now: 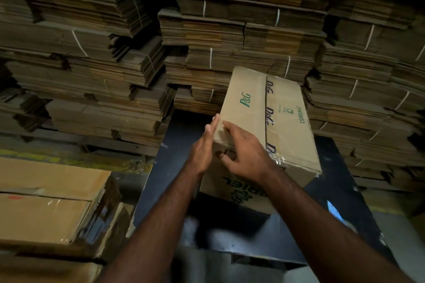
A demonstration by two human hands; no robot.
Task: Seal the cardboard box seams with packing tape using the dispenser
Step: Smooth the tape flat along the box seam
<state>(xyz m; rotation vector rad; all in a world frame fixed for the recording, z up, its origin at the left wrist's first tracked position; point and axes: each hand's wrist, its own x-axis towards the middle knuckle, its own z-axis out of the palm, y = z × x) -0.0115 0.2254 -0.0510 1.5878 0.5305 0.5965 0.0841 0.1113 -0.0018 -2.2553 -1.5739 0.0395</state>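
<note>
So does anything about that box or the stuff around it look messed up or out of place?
A little. The clear tape on the box is wrinkled and ragged at the near edge. The box sits skewed on the dark table. No tape dispenser is in view. Both hands, left and right, rest open on it.

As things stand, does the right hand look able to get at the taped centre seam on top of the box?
Probably yes. The right hand already rests on the box top, just beside the taped seam, with nothing lying between them.
</note>
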